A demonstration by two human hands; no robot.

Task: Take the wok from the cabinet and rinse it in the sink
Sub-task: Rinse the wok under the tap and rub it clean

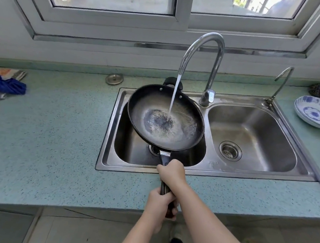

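A black wok (165, 118) with a greyed middle hangs over a steel-grey sink (250, 132), on a speckled teal worktop (49, 131) with blue-and-white patterned plates (316, 112).

The wok (148, 109) is black and round, its centre worn grey, with a small loop handle at the far rim and a long handle pointing back toward the person. It hangs tilted above the left basin of the steel double sink (228, 171) (water (173, 95) streams into its bowl).
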